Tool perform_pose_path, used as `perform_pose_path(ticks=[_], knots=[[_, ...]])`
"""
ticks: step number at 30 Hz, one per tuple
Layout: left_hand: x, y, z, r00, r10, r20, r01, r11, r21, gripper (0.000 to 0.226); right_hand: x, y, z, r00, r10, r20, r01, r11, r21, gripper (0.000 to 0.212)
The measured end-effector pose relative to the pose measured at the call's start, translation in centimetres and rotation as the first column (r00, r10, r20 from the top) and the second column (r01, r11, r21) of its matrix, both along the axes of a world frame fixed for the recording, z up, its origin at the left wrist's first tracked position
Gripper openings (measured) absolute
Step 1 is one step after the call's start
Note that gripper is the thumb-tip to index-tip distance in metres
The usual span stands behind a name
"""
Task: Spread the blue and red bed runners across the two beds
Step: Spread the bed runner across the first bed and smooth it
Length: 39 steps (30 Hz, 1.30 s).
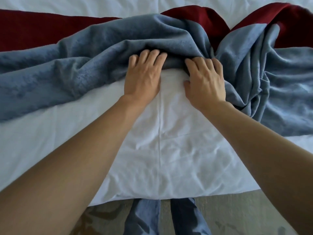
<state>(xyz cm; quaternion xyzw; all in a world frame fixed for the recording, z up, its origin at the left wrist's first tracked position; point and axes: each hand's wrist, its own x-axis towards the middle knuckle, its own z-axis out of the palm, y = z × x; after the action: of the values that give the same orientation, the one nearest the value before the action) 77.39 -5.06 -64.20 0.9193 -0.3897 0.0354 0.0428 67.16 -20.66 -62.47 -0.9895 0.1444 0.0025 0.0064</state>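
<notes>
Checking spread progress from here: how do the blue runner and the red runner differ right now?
The blue runner is bunched in deep folds, while the red runner lies mostly flat on the left, rumpled only at right. The blue one lies nearer the person and partly over the red. The left hand and right hand touch the blue runner's edge; neither touches the red. Both rest on the white bedding.

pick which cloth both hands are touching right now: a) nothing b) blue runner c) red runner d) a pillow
b: the left hand and right hand both have their fingers on the near edge of the bunched blue runner; the red runner lies beyond it, untouched.
</notes>
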Motion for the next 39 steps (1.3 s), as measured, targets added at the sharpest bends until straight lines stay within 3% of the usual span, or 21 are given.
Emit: perform_pose_path(ticks=[5,14,28,33,39], knots=[[2.3,-1.7,-0.8,1.0,-0.015,-0.005,0.015,1.0,-0.003,0.024,2.5,-1.6,-0.8,1.0,-0.019,-0.011,0.019,1.0,-0.015,0.031],[2.6,-2.3,-1.3,0.999,0.005,-0.047,-0.009,0.997,-0.08,0.023,3.8,-1.7,-0.7,0.998,-0.044,-0.033,0.046,0.997,0.069,0.02],[-8.2,7.0,1.7,0.982,-0.009,-0.189,-0.02,0.989,-0.149,0.005,-6.7,4.1,0.9,0.977,0.213,0.029,-0.215,0.969,0.122,0.019],[-9.4,9.2,3.5,0.986,0.062,-0.153,-0.089,0.98,-0.176,0.029,-5.6,6.6,2.8,0.95,0.274,0.151,-0.294,0.947,0.129,0.02],[-5.9,17.9,4.6,0.961,0.249,-0.124,-0.263,0.958,-0.115,0.032,-1.2,14.6,3.9,0.9,0.391,0.193,-0.425,0.887,0.18,0.018]])
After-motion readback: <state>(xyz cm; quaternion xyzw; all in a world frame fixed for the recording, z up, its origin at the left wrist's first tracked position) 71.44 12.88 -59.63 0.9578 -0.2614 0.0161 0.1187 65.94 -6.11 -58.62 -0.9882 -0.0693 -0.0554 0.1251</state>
